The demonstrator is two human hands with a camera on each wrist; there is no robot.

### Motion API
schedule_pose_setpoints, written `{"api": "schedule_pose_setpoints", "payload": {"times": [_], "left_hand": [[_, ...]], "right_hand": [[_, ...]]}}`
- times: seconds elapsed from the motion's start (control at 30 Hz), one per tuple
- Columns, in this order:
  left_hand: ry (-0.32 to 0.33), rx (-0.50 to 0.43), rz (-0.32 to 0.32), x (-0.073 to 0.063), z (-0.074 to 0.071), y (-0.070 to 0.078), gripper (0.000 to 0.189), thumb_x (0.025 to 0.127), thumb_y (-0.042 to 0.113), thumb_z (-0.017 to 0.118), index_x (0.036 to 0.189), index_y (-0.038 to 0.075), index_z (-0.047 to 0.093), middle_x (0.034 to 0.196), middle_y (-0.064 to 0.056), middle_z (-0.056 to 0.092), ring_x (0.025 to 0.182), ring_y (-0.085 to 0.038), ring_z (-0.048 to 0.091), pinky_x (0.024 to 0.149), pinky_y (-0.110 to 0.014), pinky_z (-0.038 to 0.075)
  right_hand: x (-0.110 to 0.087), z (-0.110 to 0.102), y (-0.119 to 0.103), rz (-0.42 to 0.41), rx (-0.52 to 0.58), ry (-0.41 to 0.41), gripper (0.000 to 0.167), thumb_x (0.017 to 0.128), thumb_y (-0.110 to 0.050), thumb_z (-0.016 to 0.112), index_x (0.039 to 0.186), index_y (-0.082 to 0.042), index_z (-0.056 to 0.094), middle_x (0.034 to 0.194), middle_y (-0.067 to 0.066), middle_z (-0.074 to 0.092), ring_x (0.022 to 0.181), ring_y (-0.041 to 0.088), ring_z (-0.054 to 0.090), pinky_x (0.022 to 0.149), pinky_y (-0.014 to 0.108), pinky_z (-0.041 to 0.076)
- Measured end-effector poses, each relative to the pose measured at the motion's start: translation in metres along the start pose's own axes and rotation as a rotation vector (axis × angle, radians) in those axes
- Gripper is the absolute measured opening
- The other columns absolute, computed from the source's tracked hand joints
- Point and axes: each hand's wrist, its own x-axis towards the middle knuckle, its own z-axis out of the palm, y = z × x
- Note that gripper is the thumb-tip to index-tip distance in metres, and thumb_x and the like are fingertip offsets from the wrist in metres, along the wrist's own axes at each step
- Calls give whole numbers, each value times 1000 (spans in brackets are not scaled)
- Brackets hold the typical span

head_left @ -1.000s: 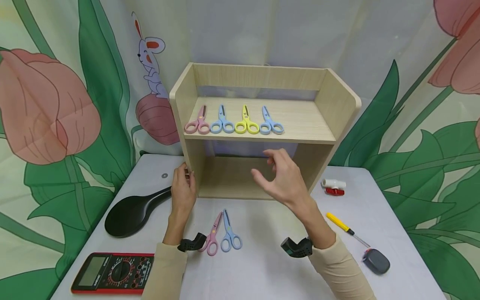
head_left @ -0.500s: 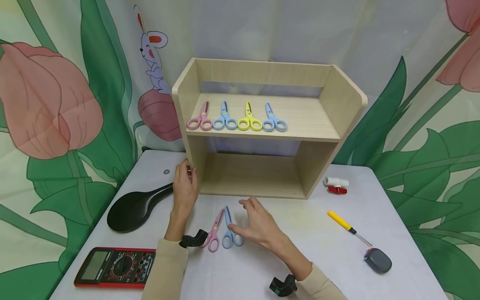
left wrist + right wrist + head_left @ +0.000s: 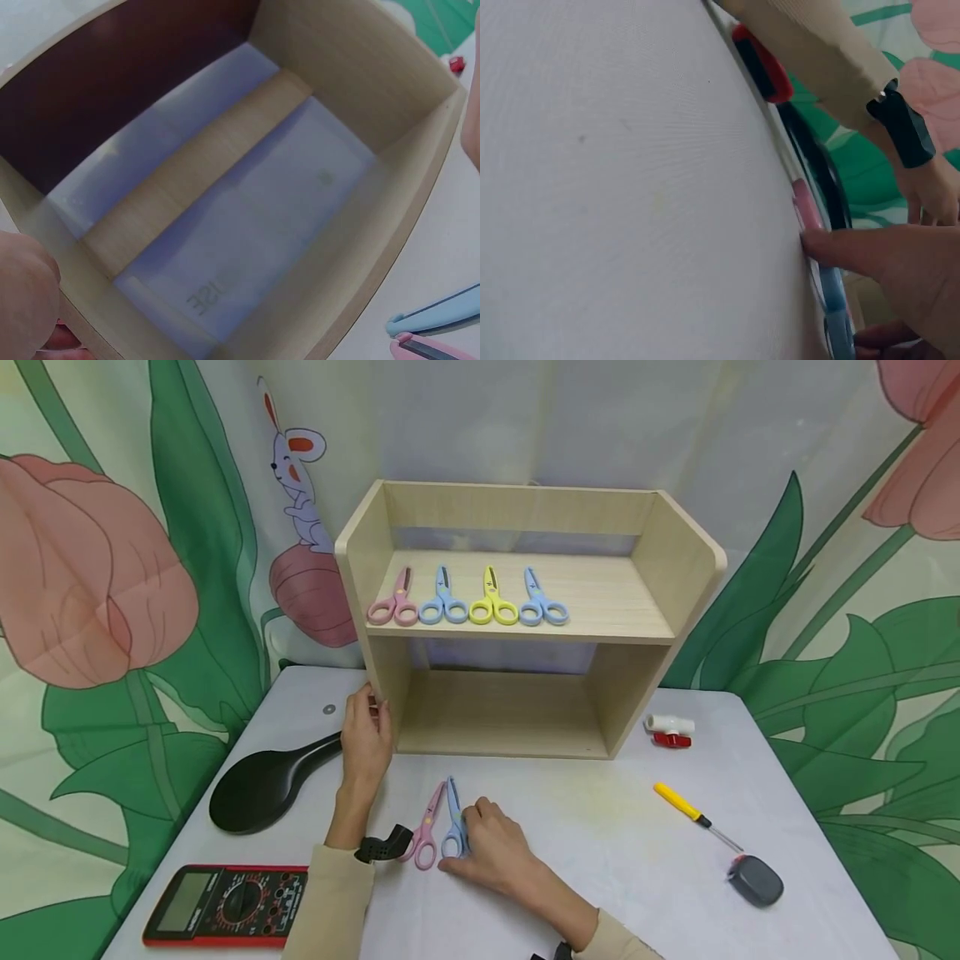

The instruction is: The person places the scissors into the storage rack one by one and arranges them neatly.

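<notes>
My left hand point(image 3: 366, 747) grips the front edge of the left side panel of a small wooden shelf point(image 3: 521, 635). In the left wrist view, curled fingers point(image 3: 56, 341) show at that panel. On the table in front of the shelf, my right hand point(image 3: 498, 847) holds the handles of blue scissors point(image 3: 453, 822), thumb at the near end and fingers along the right side. Pink scissors point(image 3: 427, 831) lie just left of these, tips close together. A row of pink scissors point(image 3: 395, 602), blue scissors point(image 3: 442, 602), yellow scissors point(image 3: 492, 602) and more blue scissors point(image 3: 540, 602) lies on the upper board.
Left of the left arm are a large black spoon point(image 3: 258, 789) and a red-edged multimeter point(image 3: 225, 906). On the right lie a white and red pipe valve point(image 3: 670, 731), a yellow-handled screwdriver point(image 3: 678, 802) and a dark grey tape measure point(image 3: 755, 881).
My right hand has come down from in front of the shelf's lower opening to the blue scissors on the table, its fingers closing in on the handles. The left hand stays at the panel.
</notes>
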Motion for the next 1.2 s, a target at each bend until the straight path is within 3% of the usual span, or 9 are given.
{"api": "schedule_pose_setpoints", "payload": {"times": [0.17, 0.37, 0.67, 0.83, 1.07, 1.2], "left_hand": [[3, -3, 10, 0, 0, 0, 31, 101, 7, 55, 130, -4, 52, 111, -26, 57, 91, -36, 65, 76, -46, 60], [6, 0, 11, 1, 0, -1, 31, 101, 6, 55, 129, -4, 52, 110, -26, 57, 91, -36, 65, 76, -46, 60], [1, 4, 15, 1, 1, -2, 31, 101, 7, 55, 130, -4, 51, 111, -26, 56, 91, -35, 65, 77, -46, 60], [-9, 6, 9, 0, 1, -3, 31, 101, 7, 55, 130, -3, 51, 111, -25, 56, 91, -36, 65, 77, -46, 60], [-5, -1, 8, -1, 2, -3, 31, 102, 7, 54, 131, -3, 51, 112, -26, 56, 92, -36, 65, 78, -47, 60], [3, 2, 8, 0, 2, -3, 31, 101, 7, 55, 131, -3, 51, 112, -26, 56, 91, -37, 65, 77, -48, 60]], "right_hand": [[0, -3, 3, 60, 39, -8, 61, 70, -50, 83, 100, 1, 66, 87, 3, 50, 65, 8, 43, 52, 23, 45], [4, -19, 9, 121, 146, -64, 59, 71, -42, 81, 110, -1, 65, 94, 3, 48, 61, 8, 43, 50, 20, 37], [9, -73, 1, 68, 172, 26, 58, 71, -40, 83, 116, -9, 64, 107, 0, 53, 66, 8, 48, 53, 21, 39], [7, -120, -5, 6, 191, 155, 57, 72, -39, 84, 117, -11, 63, 109, -1, 54, 71, 8, 53, 54, 19, 41], [18, -187, 8, -156, 161, 444, 61, 67, -40, 90, 112, -7, 64, 105, 4, 58, 80, 13, 57, 64, 24, 52], [32, -220, 23, -144, 136, 558, 63, 65, -38, 92, 110, -2, 65, 102, 9, 59, 75, 16, 51, 60, 27, 45]]}}
